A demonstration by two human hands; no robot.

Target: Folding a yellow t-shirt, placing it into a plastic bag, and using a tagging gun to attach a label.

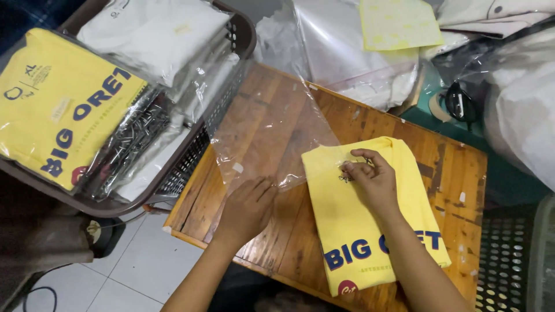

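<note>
Hands: left [250, 202] flat on clear bag [269, 130], right [370, 179] seemingly pinching folded yellow shirt [358, 231].

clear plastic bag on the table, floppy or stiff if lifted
Probably floppy: the clear plastic bag creases and curls beside the left hand. Likely very light and slippery, being thin, glossy film on the wooden table.

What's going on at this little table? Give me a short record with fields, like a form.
Surface: wooden table
Left hand: flat on a clear plastic bag
Right hand: fingers pinching at the top of a folded yellow shirt
Shirt position: lying on the table, top edge at the bag's mouth
Beside the table: brown basket holding bagged shirts, one yellow, one white
Behind: more plastic bags
</note>
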